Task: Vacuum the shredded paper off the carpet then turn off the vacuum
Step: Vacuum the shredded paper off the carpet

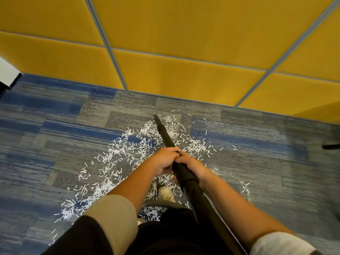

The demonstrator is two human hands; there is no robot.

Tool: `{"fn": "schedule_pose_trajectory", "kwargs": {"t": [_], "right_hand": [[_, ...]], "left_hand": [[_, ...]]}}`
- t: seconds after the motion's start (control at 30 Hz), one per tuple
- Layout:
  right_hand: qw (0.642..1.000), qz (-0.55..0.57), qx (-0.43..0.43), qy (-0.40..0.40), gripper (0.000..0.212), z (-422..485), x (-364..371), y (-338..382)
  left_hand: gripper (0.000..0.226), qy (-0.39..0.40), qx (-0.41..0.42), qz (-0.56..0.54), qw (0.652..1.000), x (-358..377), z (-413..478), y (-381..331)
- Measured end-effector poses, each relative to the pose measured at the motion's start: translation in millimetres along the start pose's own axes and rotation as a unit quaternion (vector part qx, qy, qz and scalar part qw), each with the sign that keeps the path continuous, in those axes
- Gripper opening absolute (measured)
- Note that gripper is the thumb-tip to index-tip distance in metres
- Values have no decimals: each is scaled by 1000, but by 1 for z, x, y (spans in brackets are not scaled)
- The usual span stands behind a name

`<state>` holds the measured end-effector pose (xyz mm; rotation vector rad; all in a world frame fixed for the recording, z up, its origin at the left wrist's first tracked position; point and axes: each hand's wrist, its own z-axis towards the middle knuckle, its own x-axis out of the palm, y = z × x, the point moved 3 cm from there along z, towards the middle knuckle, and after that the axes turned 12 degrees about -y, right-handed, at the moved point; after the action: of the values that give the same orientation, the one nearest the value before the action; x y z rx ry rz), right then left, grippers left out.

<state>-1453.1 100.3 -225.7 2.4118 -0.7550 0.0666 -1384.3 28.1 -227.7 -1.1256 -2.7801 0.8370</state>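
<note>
The long black plastic vacuum tube [166,138] runs from five o'clock at the bottom of our view up toward twelve o'clock. Its narrow tip sits low over the blue and grey patterned carpet [55,129] near the foot of the wall; that end is blurred, so we cannot tell whether it touches the pile. Both hands grip the tube at the middle of our view. The left hand [164,161] curls its fingers tightly round it from the nine o'clock side. The right hand [192,165] wraps it just behind, from the three o'clock side, and the two hands touch. The white shredded paper strips [127,150] lie scattered on the carpet around and under the tube, thickest from ten o'clock of the hands down to seven o'clock, with a thinner patch at two o'clock. At six o'clock of the hands we see a pale worn shoe [166,194] standing among the strips. Farther out at twelve o'clock rise yellow padded wall panels [184,74] split by grey seams. A dark rod-like object [331,146] pokes in at three o'clock, at the frame's edge.
</note>
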Motion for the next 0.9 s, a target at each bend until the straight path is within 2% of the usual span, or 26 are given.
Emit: {"fn": "schedule_pose_trajectory", "kwargs": {"t": [0.47,0.77,0.9], "right_hand": [[1000,10,23,9,31,-4,13,-3],[999,28,24,-22,29,-1,0,8],[999,35,20,-34,39,0,-10,11]], "left_hand": [[47,-7,-5,-23,1000,-10,-3,8],[46,4,-5,-25,1000,2,7,-6],[47,7,-1,-13,1000,11,10,-13]]}}
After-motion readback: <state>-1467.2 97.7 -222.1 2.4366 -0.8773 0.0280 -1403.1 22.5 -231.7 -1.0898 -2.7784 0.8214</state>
